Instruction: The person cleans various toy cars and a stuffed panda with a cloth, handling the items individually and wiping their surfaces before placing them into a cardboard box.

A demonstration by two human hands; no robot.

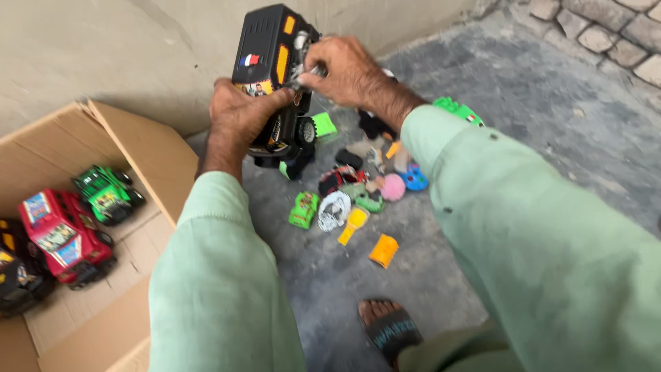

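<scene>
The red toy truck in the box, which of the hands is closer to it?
Left. The left hand grips the black toy truck, on the side toward the cardboard box holding the red toy truck. The right hand is farther off.

Both arms reach forward in light green sleeves. The left hand (237, 114) is curled tight, knuckles up. The right hand (344, 69) is raised a bit higher, and its fingers (311, 74) seem pinched together, though they are partly hidden.

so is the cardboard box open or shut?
Open: the cardboard box has its flaps spread, with a red toy truck and a green toy truck visible inside.
</scene>
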